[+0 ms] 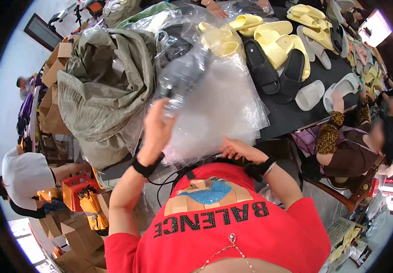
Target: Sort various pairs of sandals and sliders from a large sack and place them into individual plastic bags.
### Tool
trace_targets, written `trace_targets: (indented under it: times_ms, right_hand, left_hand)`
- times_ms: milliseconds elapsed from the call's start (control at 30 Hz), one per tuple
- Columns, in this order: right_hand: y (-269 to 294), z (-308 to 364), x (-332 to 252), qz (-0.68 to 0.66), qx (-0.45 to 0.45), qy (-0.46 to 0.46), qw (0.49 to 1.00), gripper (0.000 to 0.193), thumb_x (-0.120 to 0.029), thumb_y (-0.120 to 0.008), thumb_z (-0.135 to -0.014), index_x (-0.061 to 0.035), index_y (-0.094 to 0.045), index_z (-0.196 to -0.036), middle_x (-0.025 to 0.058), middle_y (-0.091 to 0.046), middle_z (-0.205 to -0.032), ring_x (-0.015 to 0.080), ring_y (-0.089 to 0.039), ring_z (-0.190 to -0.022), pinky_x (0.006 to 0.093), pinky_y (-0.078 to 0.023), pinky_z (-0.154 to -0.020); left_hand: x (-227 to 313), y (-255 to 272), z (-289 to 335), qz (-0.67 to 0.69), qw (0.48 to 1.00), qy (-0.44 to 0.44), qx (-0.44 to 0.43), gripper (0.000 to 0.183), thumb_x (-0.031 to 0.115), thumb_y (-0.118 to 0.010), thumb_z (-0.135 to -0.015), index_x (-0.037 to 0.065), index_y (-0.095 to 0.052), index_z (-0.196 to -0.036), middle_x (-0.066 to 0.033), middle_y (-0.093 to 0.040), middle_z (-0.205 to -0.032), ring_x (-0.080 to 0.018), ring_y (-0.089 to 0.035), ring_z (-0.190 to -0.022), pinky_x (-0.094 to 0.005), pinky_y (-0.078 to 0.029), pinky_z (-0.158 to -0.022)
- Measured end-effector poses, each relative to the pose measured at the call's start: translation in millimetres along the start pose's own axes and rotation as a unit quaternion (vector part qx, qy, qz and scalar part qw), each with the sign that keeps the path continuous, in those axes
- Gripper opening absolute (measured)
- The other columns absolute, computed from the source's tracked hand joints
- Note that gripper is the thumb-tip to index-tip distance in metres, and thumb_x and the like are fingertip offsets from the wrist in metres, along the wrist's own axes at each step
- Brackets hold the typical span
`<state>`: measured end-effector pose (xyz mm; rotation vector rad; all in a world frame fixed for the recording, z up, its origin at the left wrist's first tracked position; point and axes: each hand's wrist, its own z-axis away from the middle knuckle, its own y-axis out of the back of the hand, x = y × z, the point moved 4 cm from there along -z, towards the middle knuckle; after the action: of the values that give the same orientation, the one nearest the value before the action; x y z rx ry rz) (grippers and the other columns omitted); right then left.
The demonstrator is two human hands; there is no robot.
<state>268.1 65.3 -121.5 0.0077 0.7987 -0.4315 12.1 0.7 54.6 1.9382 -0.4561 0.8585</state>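
A dark pair of slippers in a clear plastic bag (185, 73), smeared by motion, is above the left part of a stack of clear plastic bags (219, 109). Just at its near end is my left hand (157, 129), thumb and fingers apart; whether they still touch the bag I cannot tell. My right hand (239, 149) is open and holds nothing, its fingers stretched out over the near right edge of the stack. Beyond and right of the stack lie black slippers (262, 68) and yellow slippers (276, 43).
A big grey-green woven sack (101, 86) bulges on the left. Pale slippers (309, 95) lie on the dark tabletop (283, 118) at the right. A co-worker's hand (337, 101) reaches in there; another hand (214, 8) shows at the far side. Cardboard boxes (80, 232) stand at lower left.
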Motion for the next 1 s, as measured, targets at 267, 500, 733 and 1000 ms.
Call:
trace_targets:
  times_ms: [267, 500, 733, 1000]
  right_hand:
    - [17.7, 35.7, -21.7, -0.562, -0.001, 0.205, 0.802, 0.089, -0.078, -0.026, -0.075, -0.0067, -0.041, -0.126, 0.0188, -0.051, -0.118, 0.0341, -0.048, -0.111, 0.0532, -0.040, -0.088]
    - [44.2, 47.2, 15.7, -0.458, 0.258, 0.203, 0.826, 0.063, -0.054, -0.058, -0.079, -0.0130, -0.035, -0.121, 0.0115, -0.051, -0.105, 0.0253, -0.053, -0.097, 0.0415, -0.044, -0.077]
    - [72.1, 36.9, 15.9, -0.428, 0.337, 0.162, 0.823, 0.043, -0.045, -0.062, -0.080, -0.0138, -0.046, -0.105, 0.0047, -0.050, -0.092, 0.0165, -0.051, -0.078, 0.0332, -0.044, -0.063]
    - [98.4, 52.4, 14.2, -0.389, 0.300, 0.210, 0.845, 0.033, -0.031, -0.051, -0.090, -0.0095, -0.046, -0.114, 0.0083, -0.054, -0.107, 0.0208, -0.057, -0.091, 0.0343, -0.048, -0.068]
  left_hand:
    - [33.9, -72.7, 35.3, 0.162, 0.920, -0.121, -0.335, 0.047, 0.015, -0.061, -0.081, 0.007, -0.044, -0.124, -0.0158, -0.052, -0.115, -0.0272, -0.053, -0.102, -0.0339, -0.045, -0.082]
    - [-59.9, -84.0, 68.3, -0.169, 0.952, -0.048, -0.249, 0.070, 0.030, -0.065, -0.077, 0.014, -0.031, -0.135, -0.0197, -0.032, -0.136, -0.0372, -0.030, -0.125, -0.0515, -0.028, -0.098]
    - [-95.5, -74.8, 97.1, -0.342, 0.878, -0.147, -0.302, 0.080, 0.022, -0.065, -0.065, 0.026, -0.030, -0.136, -0.0112, -0.026, -0.142, -0.0319, -0.023, -0.131, -0.0594, -0.021, -0.100]
    - [-118.6, -36.3, 56.5, -0.221, 0.842, 0.019, -0.491, 0.071, 0.022, -0.063, -0.073, 0.023, -0.031, -0.136, -0.0139, -0.027, -0.142, -0.0344, -0.027, -0.129, -0.0513, -0.027, -0.101]
